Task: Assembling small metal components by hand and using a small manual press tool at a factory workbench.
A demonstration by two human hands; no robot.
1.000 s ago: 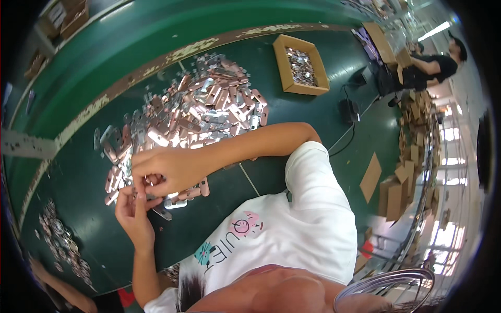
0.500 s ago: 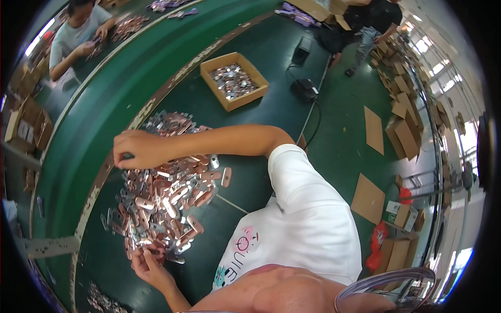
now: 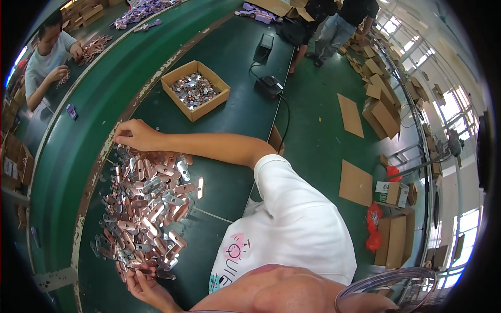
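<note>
A wide pile of small oblong metal plates [image 3: 148, 206], copper-coloured and silver with cut-out holes, covers the green table in front of me. At its lower end, my left hand [image 3: 147, 288] is closed, pinching a copper-coloured metal plate [image 3: 144, 269] between thumb and fingers. My right arm stretches across the pile's upper end. There my right hand [image 3: 136, 134] is bent downward, with its fingers drawn together close to the table's worn edge strip. Whatever may be between those fingertips is hidden.
Beyond my right hand stands an open cardboard box [image 3: 209, 107] of small metal parts. A black device with a cable [image 3: 269, 86] lies near the table's edge. A green belt [image 3: 91, 133] runs alongside; across it, a co-worker [image 3: 49, 62] handles parts. Flattened cardboard [image 3: 356, 182] lies on the floor.
My view has shifted, so the surroundings sit further left. My right hand has moved slightly toward the pile's far end, fingers now pointing down. My left hand stays at the lower end.
</note>
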